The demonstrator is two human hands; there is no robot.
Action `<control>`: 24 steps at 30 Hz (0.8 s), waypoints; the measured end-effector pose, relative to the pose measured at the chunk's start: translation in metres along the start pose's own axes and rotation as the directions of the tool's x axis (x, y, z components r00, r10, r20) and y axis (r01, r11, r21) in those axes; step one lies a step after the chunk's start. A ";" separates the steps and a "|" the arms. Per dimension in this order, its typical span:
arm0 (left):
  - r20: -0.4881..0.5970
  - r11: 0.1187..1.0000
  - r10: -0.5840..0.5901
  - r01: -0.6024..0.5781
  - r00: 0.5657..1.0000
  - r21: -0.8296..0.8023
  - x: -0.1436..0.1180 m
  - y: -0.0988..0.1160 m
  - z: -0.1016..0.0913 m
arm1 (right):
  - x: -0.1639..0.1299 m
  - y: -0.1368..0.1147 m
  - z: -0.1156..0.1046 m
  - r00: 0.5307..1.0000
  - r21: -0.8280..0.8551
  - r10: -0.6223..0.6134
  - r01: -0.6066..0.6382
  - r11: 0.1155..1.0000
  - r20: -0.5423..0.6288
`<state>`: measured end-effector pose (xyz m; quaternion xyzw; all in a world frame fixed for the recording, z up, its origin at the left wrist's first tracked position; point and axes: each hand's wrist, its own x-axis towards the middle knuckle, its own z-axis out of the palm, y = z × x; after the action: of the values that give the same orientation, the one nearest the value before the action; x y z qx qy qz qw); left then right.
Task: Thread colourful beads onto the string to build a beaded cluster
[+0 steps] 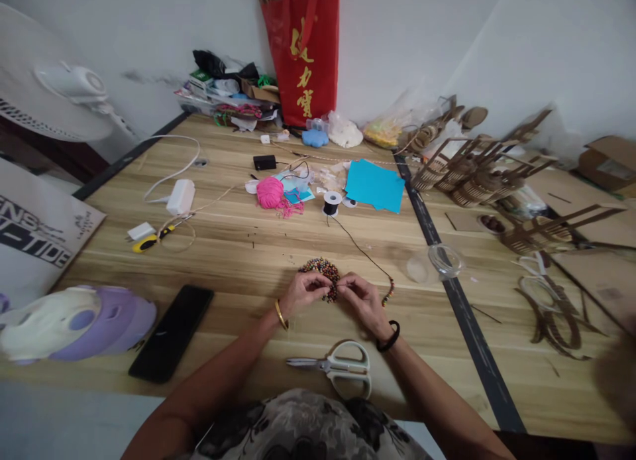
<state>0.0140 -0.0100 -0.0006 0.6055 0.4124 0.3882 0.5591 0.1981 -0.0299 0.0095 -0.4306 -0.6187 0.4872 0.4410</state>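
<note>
A round cluster of small multicoloured beads (322,269) lies on the wooden table in front of me. At its near left side, my left hand (305,293) pinches with thumb and forefinger. My right hand (362,299) makes a matching pinch on the cluster's right; the fingertips of both almost meet. Whatever is between them is too small to make out, perhaps cord or beads. A dark cord (358,246) runs from a spool of black cord (332,203) to a short row of strung beads (391,291) beside my right hand. White-handled scissors (342,365) lie nearer my body.
A black phone (171,333) and a purple-and-white object (82,324) lie at left. Pink yarn (271,193), blue sheets (375,185) and a red bag (305,56) are farther back. Clear tape (446,260) and woven baskets (477,181) stand to the right.
</note>
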 end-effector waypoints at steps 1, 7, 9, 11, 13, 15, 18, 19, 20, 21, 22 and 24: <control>0.006 1.000 -0.006 0.006 1.000 -0.022 0.000 -0.001 0.002 | -0.001 -0.002 0.001 1.000 -0.009 -0.025 0.025 1.000 -0.006; 0.051 0.988 -0.012 0.020 0.999 -0.153 0.000 -0.004 0.010 | -0.004 -0.010 0.011 0.994 0.014 -0.107 0.107 0.994 0.009; 0.077 0.979 -0.017 0.032 0.997 -0.202 -0.001 -0.002 0.011 | -0.005 -0.010 0.014 0.995 0.024 -0.096 0.096 0.995 0.025; 0.094 0.970 -0.039 0.060 0.995 -0.235 -0.001 -0.001 0.012 | -0.006 -0.010 0.016 0.995 0.022 -0.091 0.091 0.996 0.035; 0.101 0.963 -0.071 0.095 0.992 -0.251 -0.001 0.000 0.012 | -0.007 -0.011 0.015 0.995 0.008 -0.091 0.090 0.996 0.032; 0.107 0.955 -0.101 0.126 0.989 -0.270 -0.002 0.000 0.012 | -0.007 -0.011 0.012 0.996 -0.018 -0.084 0.084 0.996 0.036; 0.126 0.943 -0.121 0.154 0.985 -0.296 -0.001 0.000 0.012 | -0.007 -0.012 0.005 0.995 -0.066 -0.072 0.076 0.995 0.068; 0.129 0.944 -0.119 0.152 0.985 -0.293 -0.001 0.000 0.012 | -0.007 -0.011 0.004 0.995 -0.079 -0.071 0.076 0.994 0.075; 0.130 0.947 -0.114 0.148 0.985 -0.285 -0.001 0.000 0.012 | -0.007 -0.011 0.002 0.994 -0.089 -0.069 0.076 0.993 0.079; 0.131 0.951 -0.110 0.143 0.985 -0.274 -0.001 0.000 0.012 | -0.007 -0.010 0.002 0.995 -0.097 -0.067 0.075 0.993 0.080; 0.129 0.955 -0.109 0.140 0.986 -0.263 -0.001 0.000 0.012 | -0.007 -0.009 0.001 0.995 -0.103 -0.063 0.071 0.992 0.077; 0.112 0.960 -0.110 0.135 0.988 -0.247 -0.001 0.001 0.012 | -0.007 -0.008 0.001 0.996 -0.121 -0.055 0.064 0.991 0.071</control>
<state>0.0249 -0.0151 -0.0004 0.5205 0.3681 0.3726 0.6743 0.1982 -0.0380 0.0167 -0.4215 -0.6746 0.4491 0.4070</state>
